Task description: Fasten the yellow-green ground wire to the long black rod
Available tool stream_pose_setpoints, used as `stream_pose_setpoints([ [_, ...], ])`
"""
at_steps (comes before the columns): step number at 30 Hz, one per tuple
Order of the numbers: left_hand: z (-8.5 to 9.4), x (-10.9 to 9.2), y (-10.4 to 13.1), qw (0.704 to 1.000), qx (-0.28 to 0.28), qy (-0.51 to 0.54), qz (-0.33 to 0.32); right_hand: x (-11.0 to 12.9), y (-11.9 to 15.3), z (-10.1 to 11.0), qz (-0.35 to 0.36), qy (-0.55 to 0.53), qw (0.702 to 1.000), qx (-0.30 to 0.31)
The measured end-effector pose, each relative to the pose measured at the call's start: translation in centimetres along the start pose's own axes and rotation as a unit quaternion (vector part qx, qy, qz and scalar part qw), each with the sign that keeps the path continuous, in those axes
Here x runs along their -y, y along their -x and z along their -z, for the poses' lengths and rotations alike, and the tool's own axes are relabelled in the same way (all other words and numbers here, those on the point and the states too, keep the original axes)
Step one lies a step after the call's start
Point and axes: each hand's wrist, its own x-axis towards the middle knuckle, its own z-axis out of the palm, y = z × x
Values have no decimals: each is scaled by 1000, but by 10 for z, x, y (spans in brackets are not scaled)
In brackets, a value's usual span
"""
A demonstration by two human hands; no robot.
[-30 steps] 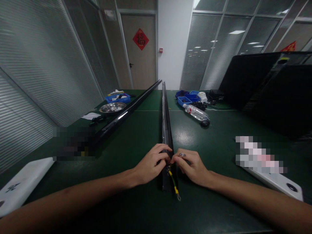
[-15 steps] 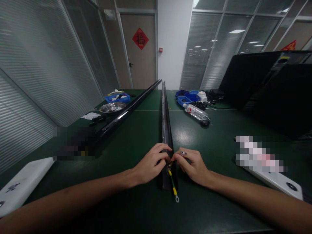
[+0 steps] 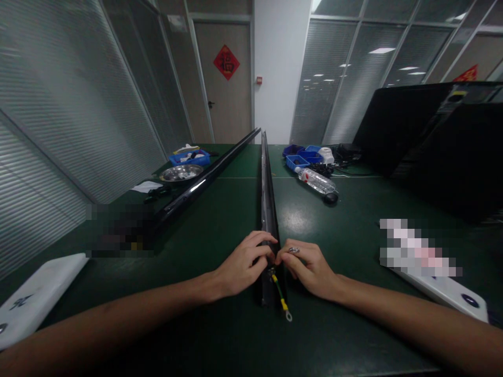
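Note:
A long black rail (image 3: pixel 267 199) runs from the near middle of the green table (image 3: pixel 346 235) away toward the far wall. My left hand (image 3: pixel 241 264) grips the rail's near end from the left, fingers curled over its top. My right hand (image 3: pixel 308 267) pinches at the same spot from the right, fingertips meeting those of the left. A yellow-green wire (image 3: pixel 280 294) with a ring terminal at its tip hangs out of the rail end just below my fingers. What my fingertips pinch is hidden.
A second black rail (image 3: pixel 196 186) lies diagonally at left. Beyond it sit a metal bowl (image 3: pixel 181 173) and a blue bin (image 3: pixel 190 157). At right lie a plastic bottle (image 3: pixel 316 181), blue bins (image 3: pixel 301 155), dark panels (image 3: pixel 428 141) and a white device (image 3: pixel 444 290). A white slab (image 3: pixel 33 298) lies near left.
The wire's ring end swung slightly left, then back right. Both hands stay at the rail's near end with only small finger shifts.

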Motion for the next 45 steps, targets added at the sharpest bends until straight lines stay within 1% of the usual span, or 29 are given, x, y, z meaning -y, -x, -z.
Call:
stream_pose_setpoints([
  [5, 0, 0, 0, 1000, 3, -8, 1, 0, 1, -2, -15, 26, 999, -36],
  [11, -1, 0, 0, 1000, -3, 3, 1, 1, 0, -1, -12, 23, 999, -20],
  [17, 0, -3, 0, 1000, -5, 8, 1, 0, 0, 1, -5, -5, 1000, 8],
  [23, 0, -1, 0, 1000, -2, 10, -1, 1, 0, 1, 6, -16, 1000, 7],
  [29, -1, 1, 1, 1000, -6, 10, -4, 0, 1, 0, -2, 16, 1000, -27],
  [37, -1, 1, 0, 1000, -4, 9, -4, 2, -1, 1, -12, 6, 1000, -4],
  [40, 0, -1, 0, 1000, -6, 14, -5, 1, -1, 1, -7, -8, 1000, 8],
  [45, 0, -2, -1, 1000, -8, 15, -5, 0, 0, 1, 1, -14, 1000, 12],
])
